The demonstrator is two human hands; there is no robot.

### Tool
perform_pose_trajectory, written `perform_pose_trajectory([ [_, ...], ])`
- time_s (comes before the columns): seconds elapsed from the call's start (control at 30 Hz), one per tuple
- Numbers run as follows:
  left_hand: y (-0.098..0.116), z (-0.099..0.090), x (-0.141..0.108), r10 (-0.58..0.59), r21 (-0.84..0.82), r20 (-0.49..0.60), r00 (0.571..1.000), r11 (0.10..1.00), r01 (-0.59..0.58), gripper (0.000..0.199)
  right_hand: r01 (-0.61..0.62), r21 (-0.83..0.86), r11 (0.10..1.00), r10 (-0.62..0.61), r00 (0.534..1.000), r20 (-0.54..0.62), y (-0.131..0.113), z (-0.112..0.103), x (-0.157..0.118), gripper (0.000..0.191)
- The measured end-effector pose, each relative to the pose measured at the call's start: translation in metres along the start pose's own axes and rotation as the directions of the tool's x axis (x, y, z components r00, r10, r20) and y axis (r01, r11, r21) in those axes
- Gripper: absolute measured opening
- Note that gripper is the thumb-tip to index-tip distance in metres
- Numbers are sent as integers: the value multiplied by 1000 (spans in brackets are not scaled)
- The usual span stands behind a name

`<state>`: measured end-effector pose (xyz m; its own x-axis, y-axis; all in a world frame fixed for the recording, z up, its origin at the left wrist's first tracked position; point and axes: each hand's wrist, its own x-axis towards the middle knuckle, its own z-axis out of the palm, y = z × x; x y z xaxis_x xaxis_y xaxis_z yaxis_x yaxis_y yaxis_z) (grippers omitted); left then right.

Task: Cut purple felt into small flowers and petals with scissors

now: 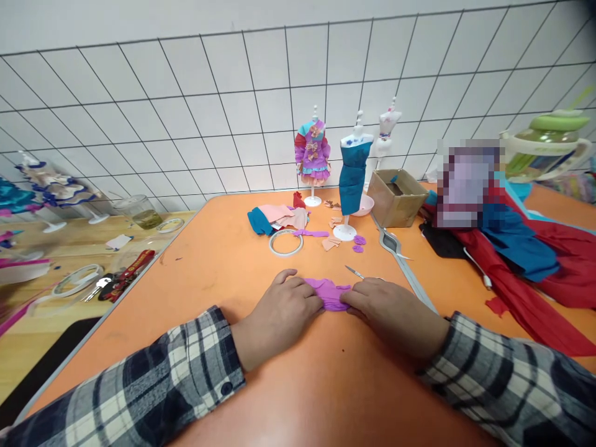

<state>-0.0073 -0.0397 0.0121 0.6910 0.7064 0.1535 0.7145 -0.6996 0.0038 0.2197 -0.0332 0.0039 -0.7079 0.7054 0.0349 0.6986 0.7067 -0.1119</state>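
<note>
Purple cloth (332,294) sits well inside the far edge of the surface (307,379), left hand (287,308) and right hand (390,311) grasping its ends; even tension should limit wrinkles.

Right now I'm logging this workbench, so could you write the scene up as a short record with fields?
Left hand: left hand on the left end of the purple cloth
Right hand: right hand on its right end
Surface: orange table
Tool: pointed metal tool just beyond the right hand, partly hidden
Tape: roll of tape lying flat, beyond the cloth
Dress forms: one in a teal wrap, one in a purple outfit to its left
Container: open box, right of the teal wrap
</note>
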Motion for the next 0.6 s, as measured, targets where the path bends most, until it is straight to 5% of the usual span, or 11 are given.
perform_pose_trajectory([
  [0.43,-7,2,4,29,-85,34,999,996,-26,21,-121,145,982,119,993,26,8,-4,5,20],
  [0.6,-8,4,5,-19,-111,25,1000,994,22,25,-68,220,973,73,997,-15,12,-5,3,17],
])
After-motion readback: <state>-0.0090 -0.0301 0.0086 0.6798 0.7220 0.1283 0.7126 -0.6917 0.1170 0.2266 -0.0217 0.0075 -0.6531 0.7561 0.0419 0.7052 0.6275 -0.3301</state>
